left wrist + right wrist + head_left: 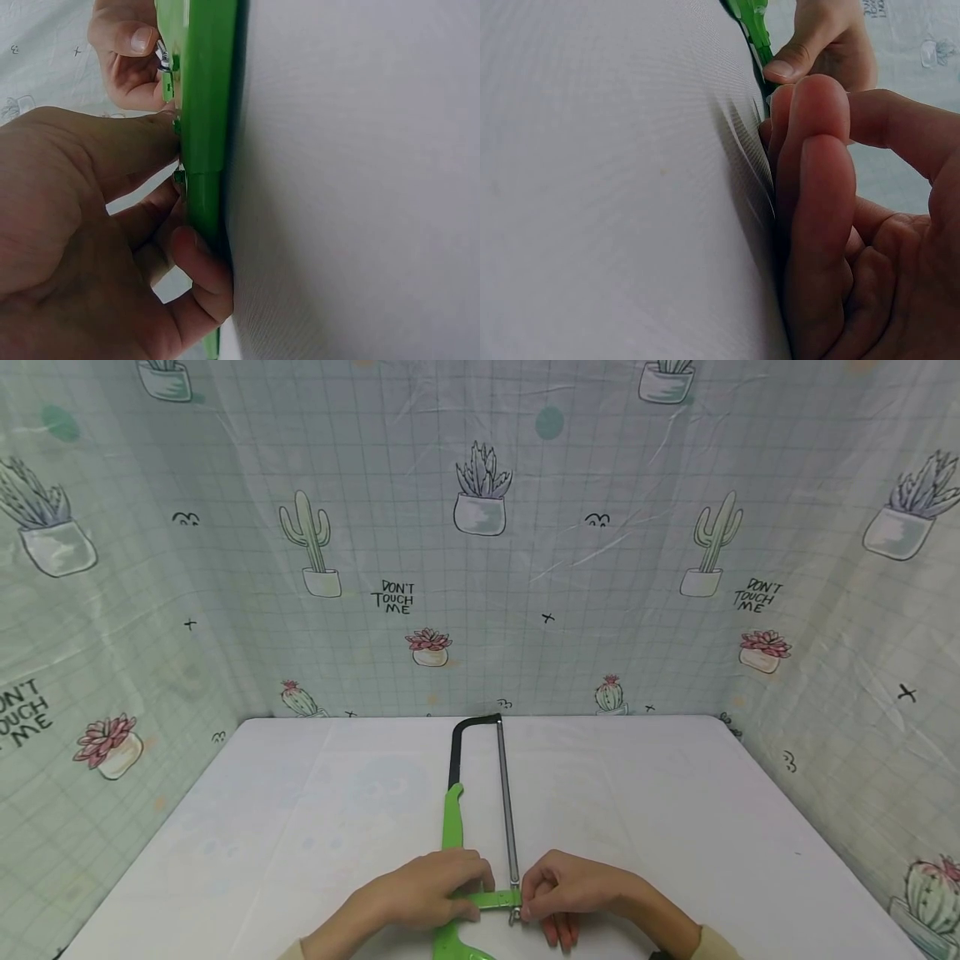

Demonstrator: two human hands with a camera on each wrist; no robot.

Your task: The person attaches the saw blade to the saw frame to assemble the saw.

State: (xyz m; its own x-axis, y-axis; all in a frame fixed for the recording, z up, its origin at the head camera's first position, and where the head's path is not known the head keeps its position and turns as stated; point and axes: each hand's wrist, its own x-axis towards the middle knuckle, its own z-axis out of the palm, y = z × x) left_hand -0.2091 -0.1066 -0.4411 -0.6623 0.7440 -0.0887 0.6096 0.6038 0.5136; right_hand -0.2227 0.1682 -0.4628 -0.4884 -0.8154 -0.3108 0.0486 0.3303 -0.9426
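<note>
A hacksaw [452, 827] lies lengthwise on the white table, its black front bow [455, 756] pointing away and its green handle [457, 945] near me. The grey blade [506, 802] runs along its right side. My left hand [431, 885] grips the green frame where the crosspiece [495, 900] branches off; the left wrist view shows its thumb and fingers around the green part [206, 112]. At the crosspiece's right end, my right thumb and index finger pinch by the small metal wing nut [514, 916]. The other fingers of my right hand [825, 202] extend low, close over the table.
The white table [360, 810] extends on both sides of the saw. A cloth printed with cacti [480, 635] hangs behind it and along both sides. A small dark object [660, 955] shows by my right wrist at the bottom edge.
</note>
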